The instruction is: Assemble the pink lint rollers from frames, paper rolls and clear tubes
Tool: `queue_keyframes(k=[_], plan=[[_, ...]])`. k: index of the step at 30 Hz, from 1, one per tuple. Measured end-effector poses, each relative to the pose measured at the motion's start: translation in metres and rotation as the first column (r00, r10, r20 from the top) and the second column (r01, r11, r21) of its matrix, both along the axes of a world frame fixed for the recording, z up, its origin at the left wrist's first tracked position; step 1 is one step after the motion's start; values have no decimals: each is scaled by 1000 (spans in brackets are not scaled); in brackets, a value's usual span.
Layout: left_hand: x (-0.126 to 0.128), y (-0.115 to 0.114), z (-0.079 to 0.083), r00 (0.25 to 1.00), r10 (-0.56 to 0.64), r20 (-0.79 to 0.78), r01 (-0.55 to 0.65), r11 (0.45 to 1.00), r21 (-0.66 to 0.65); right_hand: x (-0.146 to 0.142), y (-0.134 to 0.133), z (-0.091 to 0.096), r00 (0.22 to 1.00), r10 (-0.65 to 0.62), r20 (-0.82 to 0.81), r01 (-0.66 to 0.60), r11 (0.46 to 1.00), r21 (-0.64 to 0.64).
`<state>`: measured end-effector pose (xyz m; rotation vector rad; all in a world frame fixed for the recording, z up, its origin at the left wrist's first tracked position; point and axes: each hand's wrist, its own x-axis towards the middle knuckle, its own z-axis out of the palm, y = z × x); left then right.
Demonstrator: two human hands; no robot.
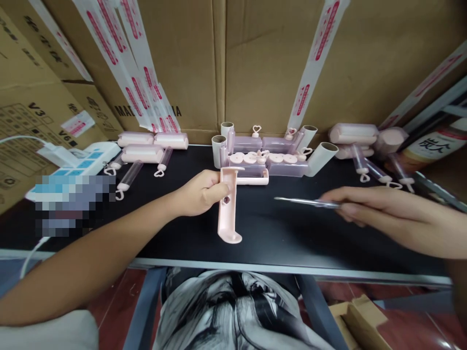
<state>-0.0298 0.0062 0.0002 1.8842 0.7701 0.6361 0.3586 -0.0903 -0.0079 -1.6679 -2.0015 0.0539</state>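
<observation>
My left hand is closed round a pink plastic bracket, a long flat piece with a curved lower end and a short arm pointing right at its top. It is held upright above the black table. My right hand comes in from the right, fingers closed on a thin metal tool whose tip points left toward the bracket, a short way from it. Behind the bracket lies a cluster of pale purple cases, pink round caps and white tubes.
Finished pink rollers with clear handles lie at the back left and back right. A white power strip with a cable sits at the left. Cardboard boxes wall off the back. An open carton stands on the floor at right.
</observation>
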Motion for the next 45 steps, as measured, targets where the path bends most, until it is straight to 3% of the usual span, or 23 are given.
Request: queue_keyframes(k=[5,8,10,17,26,35,45], plan=[[3,4,-9,995,69,-73,-66,996,55,-77,31,30,961,274,-45,-275,961,-17],[4,4,-11,984,170,-62,-161,980,121,-102,42,32,895,443,-54,-446,892,-80],[6,3,-12,978,204,-50,-195,971,141,-110,44,32,869,492,-59,-495,861,-115],[10,-2,-15,971,233,-48,-219,955,202,-110,40,31,861,500,-91,-508,847,-157],[9,-3,-18,958,285,-39,-270,939,213,-104,51,16,833,523,-182,-549,822,-151],[5,3,-18,948,319,-17,-303,916,263,-113,53,-16,818,535,-212,-545,838,14],[11,-6,-19,904,419,89,-426,898,106,-116,53,-24,787,549,-281,-563,826,34]])
